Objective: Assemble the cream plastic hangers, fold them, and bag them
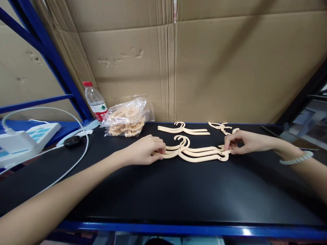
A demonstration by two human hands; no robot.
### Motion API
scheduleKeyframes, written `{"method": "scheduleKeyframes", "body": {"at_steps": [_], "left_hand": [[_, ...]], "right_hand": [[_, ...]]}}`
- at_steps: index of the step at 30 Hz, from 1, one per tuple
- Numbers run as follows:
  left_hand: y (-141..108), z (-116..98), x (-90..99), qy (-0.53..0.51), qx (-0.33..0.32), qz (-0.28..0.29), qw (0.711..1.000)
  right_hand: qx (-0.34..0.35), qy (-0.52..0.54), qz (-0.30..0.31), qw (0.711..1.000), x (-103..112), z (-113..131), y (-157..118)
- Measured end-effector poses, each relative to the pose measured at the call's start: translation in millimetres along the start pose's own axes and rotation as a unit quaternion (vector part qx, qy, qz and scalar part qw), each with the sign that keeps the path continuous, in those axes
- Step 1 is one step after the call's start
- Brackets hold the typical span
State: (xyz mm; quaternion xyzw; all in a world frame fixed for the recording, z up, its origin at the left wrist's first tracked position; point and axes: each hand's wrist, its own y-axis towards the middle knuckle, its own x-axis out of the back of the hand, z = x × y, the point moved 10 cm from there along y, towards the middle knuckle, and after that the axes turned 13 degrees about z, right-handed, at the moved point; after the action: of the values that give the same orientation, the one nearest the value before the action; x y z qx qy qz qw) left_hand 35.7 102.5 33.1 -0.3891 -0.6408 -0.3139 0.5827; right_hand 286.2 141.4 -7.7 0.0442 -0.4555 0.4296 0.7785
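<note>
I seem to be steadying the pale hangers (198,160), which are lying mid-worktop (163,190), toward its back edge. My left hand (146,150) is pinching their left ends; my right hand (236,140) is pinching a small piece (225,157) at their right. Moving it is calling, I judge, for a light, level grip.

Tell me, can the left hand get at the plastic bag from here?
Probably yes: the left hand is close to the plastic bag, and nothing appears to stand between them. Its fingers hold the nearer hangers, though, and would likely need freeing.
</note>
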Motion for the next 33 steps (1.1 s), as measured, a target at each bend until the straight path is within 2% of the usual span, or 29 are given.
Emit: {"method": "scheduleKeyframes", "body": {"at_steps": [5,12,22,27,30,33], "left_hand": [[2.7,0.9,-6.8,0.013,0.007,0.007,1.0],[5.6,-0.6,-9.8,0.059,0.015,-0.01,0.998],[6.3,1.7,-12.9,0.072,0.019,-0.06,0.995],[5.2,-1.2,-12.1,0.065,0.013,-0.078,0.995],[4.0,-2.4,-8.9,0.057,0.007,-0.094,0.994],[2.1,-3.1,-4.3,0.062,0.002,-0.113,0.992]], "right_hand": [[-0.012,-0.02,-0.009,1.0,0.8,0.1,0.4],[-0.01,-0.049,-0.054,0.997,11.4,-0.3,-3.4],[-0.029,-0.073,-0.09,0.993,20.5,-10.8,-6.4],[-0.031,-0.041,-0.1,0.994,23.4,-11.9,-7.7],[-0.037,0.023,-0.168,0.985,38.4,-20.5,-13.4],[-0.048,0.083,-0.301,0.949,61.1,-38.2,-29.8]]}}
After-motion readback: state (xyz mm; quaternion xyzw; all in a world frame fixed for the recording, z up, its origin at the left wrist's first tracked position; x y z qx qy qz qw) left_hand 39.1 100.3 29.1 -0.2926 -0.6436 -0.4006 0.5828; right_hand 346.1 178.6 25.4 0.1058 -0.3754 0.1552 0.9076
